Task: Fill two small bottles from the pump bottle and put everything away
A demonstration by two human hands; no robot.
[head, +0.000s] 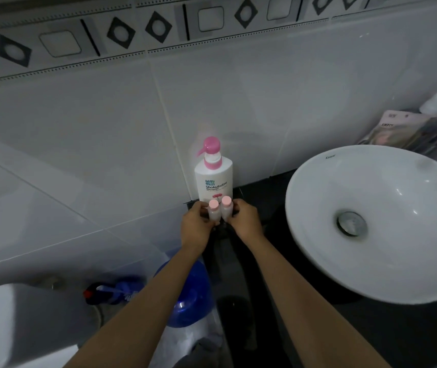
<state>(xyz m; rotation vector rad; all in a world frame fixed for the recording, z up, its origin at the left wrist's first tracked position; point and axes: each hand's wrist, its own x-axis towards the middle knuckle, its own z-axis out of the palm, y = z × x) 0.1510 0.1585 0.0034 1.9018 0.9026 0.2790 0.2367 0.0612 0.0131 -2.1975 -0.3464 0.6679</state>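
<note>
A white pump bottle (213,179) with a pink pump head stands upright against the tiled wall at the counter's left end. Directly in front of it two small bottles stand side by side, both with pink caps on. My left hand (195,228) grips the left small bottle (214,213). My right hand (243,220) grips the right small bottle (225,209). The two bottles touch or nearly touch each other. Their lower parts are hidden by my fingers.
A round white basin (379,221) sits on the dark counter (318,335) to the right. Packets and toiletries (419,131) crowd the back right corner. Below on the left are a blue bucket (188,293), a blue brush (116,289) and a white toilet tank (13,322).
</note>
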